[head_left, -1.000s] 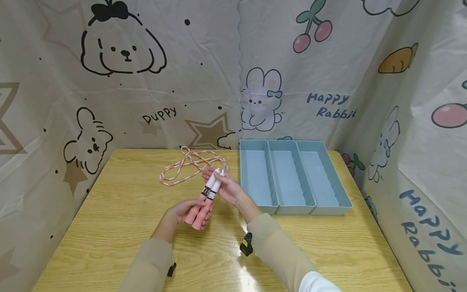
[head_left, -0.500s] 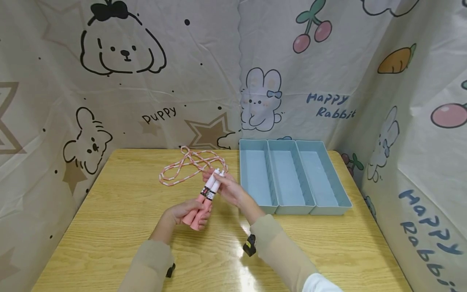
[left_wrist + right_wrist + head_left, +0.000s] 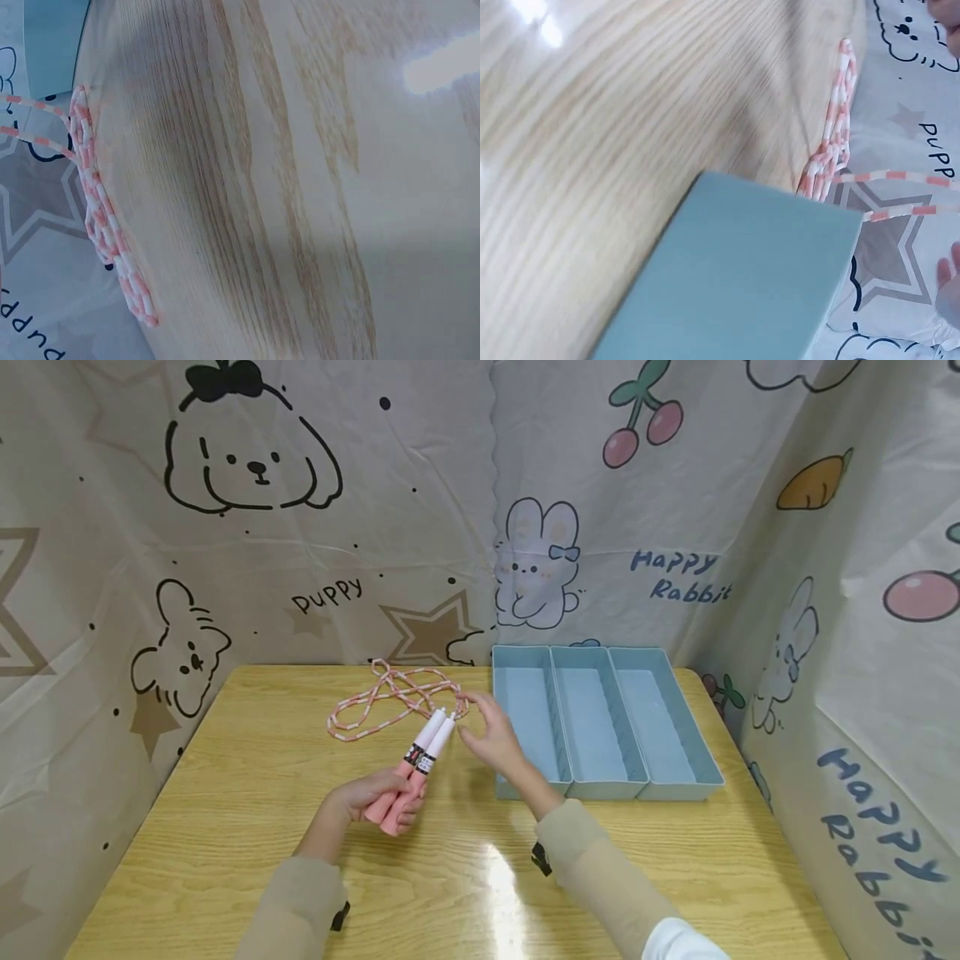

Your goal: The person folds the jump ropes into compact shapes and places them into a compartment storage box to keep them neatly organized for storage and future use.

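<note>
In the head view my left hand [image 3: 369, 793] grips the two pink-and-white handles [image 3: 422, 762] of a jump rope side by side, fingers curled round their pink ends. The white tips point up and away to the right. Beyond them the beaded pink-and-white cord [image 3: 347, 737] lies in loose loops on the table. My right hand [image 3: 495, 742] is off the handles, thumb and fingers spread beside the cord near the tips. The right wrist view catches fingertips [image 3: 949, 281] at its edge, with two strands of cord [image 3: 900, 175] between the digits.
Three pale blue bins [image 3: 607, 791] stand side by side at the back right of the wooden table [image 3: 225, 827], close to my right hand. Printed cloth [image 3: 420, 468] hangs behind the table and along both sides.
My right hand has let go of the white ends of the handles and moved right, its fingers spreading. The left hand has shifted slightly left and toward me with the handles.
</note>
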Action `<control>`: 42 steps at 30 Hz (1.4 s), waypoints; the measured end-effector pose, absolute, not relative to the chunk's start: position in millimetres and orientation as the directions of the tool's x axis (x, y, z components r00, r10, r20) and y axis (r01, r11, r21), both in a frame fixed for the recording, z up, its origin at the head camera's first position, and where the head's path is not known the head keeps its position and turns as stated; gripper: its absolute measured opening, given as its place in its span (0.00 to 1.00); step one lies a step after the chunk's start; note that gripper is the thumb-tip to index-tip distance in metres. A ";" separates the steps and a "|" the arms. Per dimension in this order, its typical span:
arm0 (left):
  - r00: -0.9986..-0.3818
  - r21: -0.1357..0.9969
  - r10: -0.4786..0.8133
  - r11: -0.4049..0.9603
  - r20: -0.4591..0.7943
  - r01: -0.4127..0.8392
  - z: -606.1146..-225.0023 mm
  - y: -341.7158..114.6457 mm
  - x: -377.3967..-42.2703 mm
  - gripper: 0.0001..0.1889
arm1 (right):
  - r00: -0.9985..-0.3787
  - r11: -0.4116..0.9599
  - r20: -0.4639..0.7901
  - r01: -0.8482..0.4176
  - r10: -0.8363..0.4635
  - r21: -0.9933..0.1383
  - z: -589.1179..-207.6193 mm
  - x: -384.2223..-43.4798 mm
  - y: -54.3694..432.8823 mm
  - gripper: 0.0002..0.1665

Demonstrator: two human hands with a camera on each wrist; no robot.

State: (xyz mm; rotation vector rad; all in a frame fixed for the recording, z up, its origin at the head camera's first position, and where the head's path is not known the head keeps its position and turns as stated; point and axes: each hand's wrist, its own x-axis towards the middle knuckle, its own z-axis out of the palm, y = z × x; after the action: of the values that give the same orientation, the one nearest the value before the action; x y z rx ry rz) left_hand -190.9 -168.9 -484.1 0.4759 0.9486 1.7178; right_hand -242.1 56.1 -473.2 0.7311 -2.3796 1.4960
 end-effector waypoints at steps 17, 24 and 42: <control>-0.271 0.801 0.957 -0.083 -0.102 -0.592 -471.8 -169.4 -186.5 0.10 | -0.738 0.277 0.360 -0.586 -0.571 -0.762 -471.4 -254.5 53.2 0.17; -0.287 0.805 0.953 -0.090 -0.102 -0.586 -459.6 -169.9 -186.5 0.11 | -0.775 0.240 0.252 -0.457 -0.579 -0.856 -473.6 -253.7 51.7 0.12; -0.399 0.810 0.917 -0.240 0.008 -0.535 -448.8 -171.0 -193.8 0.14 | -0.743 0.100 0.221 -0.362 -0.632 -0.927 -443.7 -232.5 47.7 0.16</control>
State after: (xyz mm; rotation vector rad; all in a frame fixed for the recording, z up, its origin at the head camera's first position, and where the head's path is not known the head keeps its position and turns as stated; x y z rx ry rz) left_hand -193.8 -171.0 -448.8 0.6140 0.9208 1.8140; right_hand -232.5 47.7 -443.7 1.1526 -2.4896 1.9665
